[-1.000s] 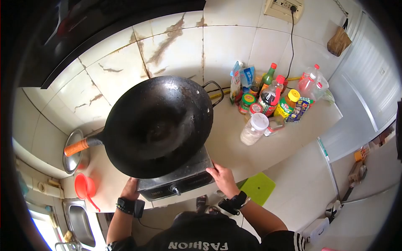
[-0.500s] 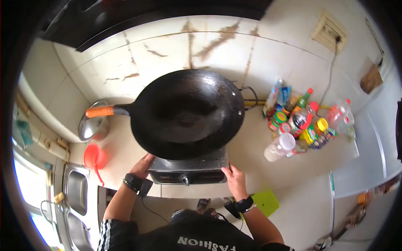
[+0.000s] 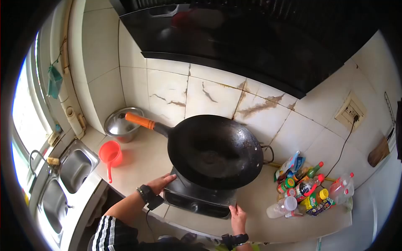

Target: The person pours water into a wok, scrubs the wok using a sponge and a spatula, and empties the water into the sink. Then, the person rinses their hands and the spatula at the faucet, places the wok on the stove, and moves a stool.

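A black wok [image 3: 213, 152] with an orange wooden handle sits on a dark single-burner stove [image 3: 199, 200] on the counter. At the stove's left front corner is my left hand [image 3: 161, 183], its fingers along the top edge and side. My right hand [image 3: 238, 217] grips the right front corner, with the thumb near the top edge. The stove's front knob lies between the two hands. Nothing shows inside the wok.
A red dipper [image 3: 111, 154] and a lidded steel bowl [image 3: 124, 124] stand left on the counter [image 3: 138, 167]. Further left is a double sink [image 3: 77, 167]. Bottles and jars [image 3: 307, 190] crowd the right side. A black range hood [image 3: 234, 42] hangs above.
The view has swung up and to the left, showing more of the sink and hood. My hands remain at the stove's sides. The stove looks slightly turned, though the camera's motion makes this uncertain.
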Motion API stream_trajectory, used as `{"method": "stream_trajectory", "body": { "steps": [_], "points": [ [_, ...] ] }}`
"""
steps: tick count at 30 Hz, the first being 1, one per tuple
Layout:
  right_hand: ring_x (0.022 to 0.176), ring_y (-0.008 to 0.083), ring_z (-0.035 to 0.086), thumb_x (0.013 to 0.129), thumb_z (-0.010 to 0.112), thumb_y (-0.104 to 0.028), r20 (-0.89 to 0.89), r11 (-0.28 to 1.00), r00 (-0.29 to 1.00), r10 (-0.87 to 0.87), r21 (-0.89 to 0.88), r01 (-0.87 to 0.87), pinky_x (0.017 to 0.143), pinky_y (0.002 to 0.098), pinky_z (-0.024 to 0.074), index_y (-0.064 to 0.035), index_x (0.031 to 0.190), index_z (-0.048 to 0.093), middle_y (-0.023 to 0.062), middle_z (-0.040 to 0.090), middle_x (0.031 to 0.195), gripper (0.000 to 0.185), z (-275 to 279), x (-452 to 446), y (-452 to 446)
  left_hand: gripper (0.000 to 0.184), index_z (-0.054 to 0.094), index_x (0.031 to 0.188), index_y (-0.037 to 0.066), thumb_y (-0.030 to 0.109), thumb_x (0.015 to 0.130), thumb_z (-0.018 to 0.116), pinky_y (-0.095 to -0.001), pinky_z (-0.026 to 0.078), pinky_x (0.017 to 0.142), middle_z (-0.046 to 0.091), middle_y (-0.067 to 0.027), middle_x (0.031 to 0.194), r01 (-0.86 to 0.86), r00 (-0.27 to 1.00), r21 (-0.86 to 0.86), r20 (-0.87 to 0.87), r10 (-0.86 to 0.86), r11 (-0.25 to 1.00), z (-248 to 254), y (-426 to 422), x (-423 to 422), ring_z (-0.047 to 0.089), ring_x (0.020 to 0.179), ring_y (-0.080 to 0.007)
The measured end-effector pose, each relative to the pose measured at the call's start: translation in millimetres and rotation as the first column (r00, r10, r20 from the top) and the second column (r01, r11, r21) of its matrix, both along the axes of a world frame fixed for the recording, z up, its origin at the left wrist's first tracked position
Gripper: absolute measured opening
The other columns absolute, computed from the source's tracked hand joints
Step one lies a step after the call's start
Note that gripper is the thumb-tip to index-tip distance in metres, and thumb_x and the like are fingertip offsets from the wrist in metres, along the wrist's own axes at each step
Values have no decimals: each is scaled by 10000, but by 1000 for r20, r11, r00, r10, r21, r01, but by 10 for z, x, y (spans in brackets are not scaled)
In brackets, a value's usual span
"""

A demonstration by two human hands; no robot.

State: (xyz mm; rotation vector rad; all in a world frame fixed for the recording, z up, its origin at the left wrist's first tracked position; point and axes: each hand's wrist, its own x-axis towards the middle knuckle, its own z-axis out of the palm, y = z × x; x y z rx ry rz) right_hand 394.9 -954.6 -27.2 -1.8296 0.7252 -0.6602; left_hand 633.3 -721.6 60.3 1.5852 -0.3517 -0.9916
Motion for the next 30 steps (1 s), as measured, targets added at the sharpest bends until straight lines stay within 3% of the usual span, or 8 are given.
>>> {"method": "stream_trajectory", "body": {
  "steps": [3,6,13,14,19,22,25,30],
  "points": [
    [621,176,512,866,597,-195,14,1000,1000,17,19,-17,650,306,447,43,943,602,161,607,726,250,-7,24,-43,536,386,1327,81,403,915,500,-332,399,961,535,-53,1239,-60,997,47,-49,62,997,-83,60,-36,503,1139,-175],
    [690,354,593,833,622,-294,-111,991,994,-15,-132,0,649,366,460,-7,940,638,217,616,768,307,-7,32,-58,515,397,1324,86,375,914,514,-321,405,952,549,-49,1227,19,993,-262,-106,-48,965,-659,92,234,511,1136,-182],
    [661,408,528,854,590,-347,-164,981,986,26,-186,-57,609,416,422,22,795,579,237,567,714,374,72,37,-63,577,434,1301,118,517,886,479,-293,460,788,569,-27,1202,51,997,-122,-49,-58,991,-776,124,337,558,1038,-148],
    [581,317,511,855,594,-316,-106,979,994,19,-198,-40,584,377,420,28,842,597,225,552,685,345,-15,50,-81,614,411,1326,134,552,880,463,-291,441,783,566,-14,1210,41,996,-115,-73,-49,993,-799,110,340,545,1049,-141],
    [677,313,559,871,574,-340,-65,986,996,55,-154,-64,678,364,447,22,937,607,208,622,792,369,-3,56,-64,669,364,1362,113,582,887,418,-373,362,988,476,-119,1305,-378,921,132,-45,387,916,-485,151,11,439,1208,-236],
    [758,370,599,865,583,-313,-32,990,997,63,-121,-67,693,386,458,7,956,618,208,637,827,335,17,59,-57,691,353,1368,98,579,878,435,-383,376,951,473,-145,1283,-516,853,3,99,513,857,-580,411,-190,439,1187,-244],
    [675,232,536,877,581,-298,-10,988,996,84,-129,-84,695,335,447,26,948,606,162,629,774,333,-41,86,-92,662,362,1364,67,525,895,453,-371,360,964,490,-164,1283,-485,826,-61,295,480,872,-818,886,-290,459,1170,-272],
    [752,276,579,869,580,-250,-2,993,998,60,-98,-60,728,349,453,27,979,606,175,640,832,300,-77,120,-64,565,423,1305,11,424,922,475,-288,435,774,561,-87,1061,-658,736,-79,142,662,749,-746,1605,-635,528,898,-159]
  ]
}}
